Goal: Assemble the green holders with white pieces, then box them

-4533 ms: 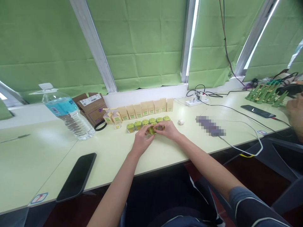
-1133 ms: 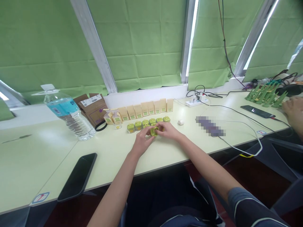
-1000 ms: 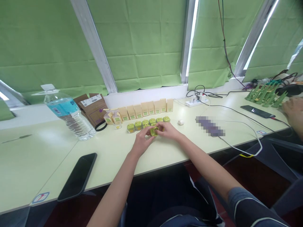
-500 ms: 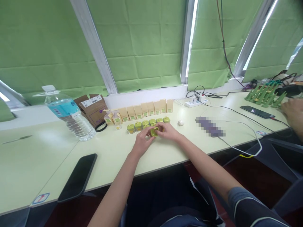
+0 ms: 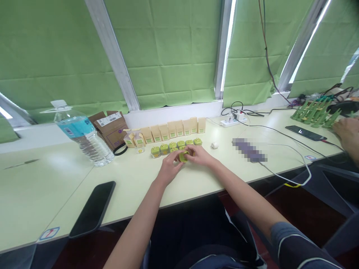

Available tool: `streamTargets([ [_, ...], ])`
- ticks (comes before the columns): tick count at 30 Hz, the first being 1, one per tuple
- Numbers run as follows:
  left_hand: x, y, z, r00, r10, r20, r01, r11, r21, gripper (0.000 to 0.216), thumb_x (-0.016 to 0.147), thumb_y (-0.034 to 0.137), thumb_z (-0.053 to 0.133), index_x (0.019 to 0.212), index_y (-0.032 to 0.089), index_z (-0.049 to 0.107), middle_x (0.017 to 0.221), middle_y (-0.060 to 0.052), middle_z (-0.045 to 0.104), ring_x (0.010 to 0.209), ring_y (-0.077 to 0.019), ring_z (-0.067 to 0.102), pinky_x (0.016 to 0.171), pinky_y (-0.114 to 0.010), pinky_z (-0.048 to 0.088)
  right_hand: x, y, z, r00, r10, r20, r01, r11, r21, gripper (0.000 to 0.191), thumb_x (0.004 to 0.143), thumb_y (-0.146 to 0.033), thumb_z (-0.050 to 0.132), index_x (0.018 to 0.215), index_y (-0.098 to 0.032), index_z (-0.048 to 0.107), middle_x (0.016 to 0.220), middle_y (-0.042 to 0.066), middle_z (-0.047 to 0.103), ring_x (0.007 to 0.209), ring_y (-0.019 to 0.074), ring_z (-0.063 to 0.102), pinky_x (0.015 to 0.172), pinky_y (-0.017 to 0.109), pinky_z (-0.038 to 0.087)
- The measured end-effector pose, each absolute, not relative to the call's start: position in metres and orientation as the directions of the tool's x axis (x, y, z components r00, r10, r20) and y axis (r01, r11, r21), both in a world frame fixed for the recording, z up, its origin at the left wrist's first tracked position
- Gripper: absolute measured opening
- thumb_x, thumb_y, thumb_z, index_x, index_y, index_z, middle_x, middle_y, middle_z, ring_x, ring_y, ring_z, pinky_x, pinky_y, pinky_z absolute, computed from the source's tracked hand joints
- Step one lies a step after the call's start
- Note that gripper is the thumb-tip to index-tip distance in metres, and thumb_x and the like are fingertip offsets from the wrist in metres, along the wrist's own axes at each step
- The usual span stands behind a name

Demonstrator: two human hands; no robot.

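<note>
Between both hands is a small green lid (image 5: 184, 157), its hollow side facing me. My left hand (image 5: 169, 164) closes on its left edge. On the opposite side, my right hand (image 5: 199, 155) grips it with thumb and fingers. Just beyond the hands stand several small clear jars with green lids (image 5: 164, 148) in a row; some are partly hidden by my fingers. Behind them runs a line of small cream cartons (image 5: 171, 130). At the left end, two cartons have raised flaps, and a clear jar without a green lid (image 5: 140, 148) stands in front.
A large water bottle (image 5: 84, 134), a cardboard box (image 5: 110, 129) and a black phone (image 5: 93, 209) are on the left. Rightward lie a small white item (image 5: 214, 145), a power strip (image 5: 233, 121), cables and another phone (image 5: 305, 133). Another person's hand (image 5: 347, 134) is beside green spiked pieces (image 5: 316, 112).
Both hands keep their hold on the green lid with barely any movement. The whole view has shifted very slightly.
</note>
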State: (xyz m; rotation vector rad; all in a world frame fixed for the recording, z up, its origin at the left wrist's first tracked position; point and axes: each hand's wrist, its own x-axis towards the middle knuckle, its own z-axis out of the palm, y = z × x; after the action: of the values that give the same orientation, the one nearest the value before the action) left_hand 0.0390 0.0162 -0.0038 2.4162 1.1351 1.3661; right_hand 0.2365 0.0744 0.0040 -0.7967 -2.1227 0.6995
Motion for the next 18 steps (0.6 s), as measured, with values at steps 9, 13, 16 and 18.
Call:
streamTargets([
  [9,0.0393,0.0165,-0.0038,0.313,0.658,0.686,0.541,-0.717,0.441,0.04,0.086,0.014,0.067,0.123,0.026,0.061,0.107,-0.004,0.071,0.08,-0.0137,0.062,0.076,-0.03,0.055,0.2367,0.0716,0.0071,-0.55,0.696,0.462,0.285,0.676,-0.679,0.009,0.084,-0.022,0.057,0.091,-0.019,0.062,0.077,-0.001,0.062,0.066,0.014,0.053,0.063,0.025,0.039],
  [13,0.0395,0.0166,-0.0035,0.314,0.66,0.683,0.544,-0.714,0.44,0.041,0.085,0.014,0.067,0.124,0.026,0.061,0.109,-0.004,0.071,0.08,-0.0133,0.061,0.076,-0.029,0.055,0.2357,0.0714,0.0062,-0.528,0.709,0.467,0.301,0.67,-0.678,0.007,0.085,-0.023,0.058,0.089,-0.02,0.062,0.076,-0.001,0.063,0.066,0.0139,0.053,0.062,0.025,0.039],
  [16,0.0403,0.0154,-0.002,0.304,0.665,0.682,0.549,-0.708,0.445,0.04,0.085,0.014,0.067,0.123,0.025,0.061,0.107,-0.004,0.071,0.078,-0.0131,0.06,0.075,-0.029,0.055,0.235,0.0714,0.0053,-0.515,0.719,0.467,0.308,0.663,-0.682,0.007,0.085,-0.025,0.06,0.088,-0.019,0.063,0.075,-0.001,0.063,0.065,0.0138,0.053,0.062,0.025,0.04],
  [18,0.0409,0.0146,-0.0012,0.293,0.671,0.681,0.556,-0.699,0.449,0.038,0.085,0.016,0.067,0.122,0.024,0.062,0.106,-0.004,0.071,0.078,-0.0133,0.06,0.076,-0.03,0.055,0.235,0.0717,0.005,-0.515,0.718,0.468,0.31,0.665,-0.68,0.009,0.085,-0.026,0.061,0.089,-0.019,0.065,0.075,-0.001,0.064,0.065,0.0137,0.054,0.062,0.025,0.04],
])
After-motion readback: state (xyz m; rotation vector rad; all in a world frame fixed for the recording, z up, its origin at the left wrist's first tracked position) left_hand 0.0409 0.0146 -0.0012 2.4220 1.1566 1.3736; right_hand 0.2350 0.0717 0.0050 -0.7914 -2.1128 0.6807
